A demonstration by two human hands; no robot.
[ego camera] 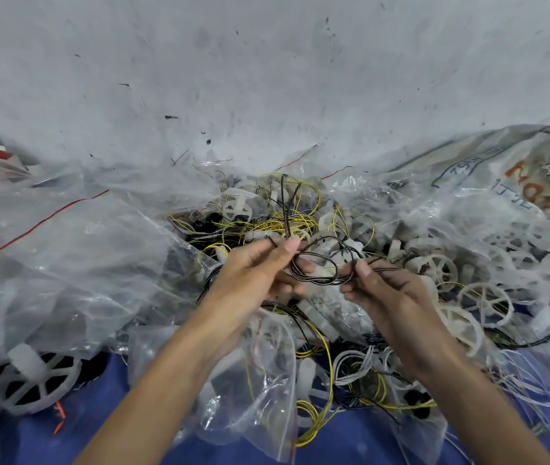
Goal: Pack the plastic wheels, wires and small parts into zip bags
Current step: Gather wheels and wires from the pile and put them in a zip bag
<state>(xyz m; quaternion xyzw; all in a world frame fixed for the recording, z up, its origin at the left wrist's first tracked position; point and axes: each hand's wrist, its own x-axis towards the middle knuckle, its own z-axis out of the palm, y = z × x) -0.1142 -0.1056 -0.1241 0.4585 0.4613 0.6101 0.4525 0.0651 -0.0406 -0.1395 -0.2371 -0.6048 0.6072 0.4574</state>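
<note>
Over the heap (pixel 283 223), the left hand (pixel 256 273) pinches one end of a thin black wire (pixel 317 281) and the right hand (pixel 391 290) pinches the other, the loops hanging between. It looks light, limp and tangle-prone, so I'd coil it and hold the coil's middle.

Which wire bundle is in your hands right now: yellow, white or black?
The black bundle, looped between the left hand and right hand. The yellow wires lie loose beyond them; the white wires lie nearer the body.
</note>
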